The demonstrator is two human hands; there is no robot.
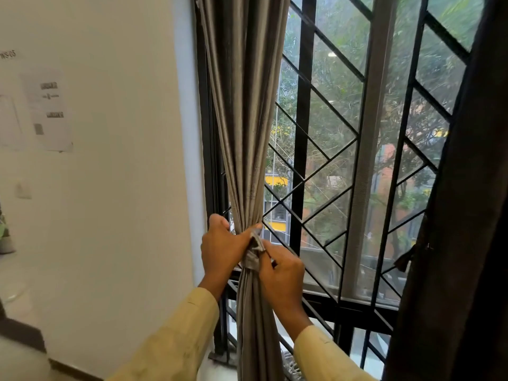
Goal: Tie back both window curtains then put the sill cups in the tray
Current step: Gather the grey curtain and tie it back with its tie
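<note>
Hands at a gathered grey curtain (247, 133): left hand (222, 248) clasps the bunch, right hand (283, 273) pinches the tie-back band (254, 254). Fabric looks soft, light; best gripped at this cinched waist.

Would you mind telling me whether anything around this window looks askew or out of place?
Nothing looks damaged or spilled. The left curtain is neatly gathered, with both hands, left hand and right hand, working its tie-back. The right curtain hangs ungathered.

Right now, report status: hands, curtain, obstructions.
Left hand clamps gathered left curtain. Right hand works tie-back. Right curtain hangs loose. No cups visible.
</note>
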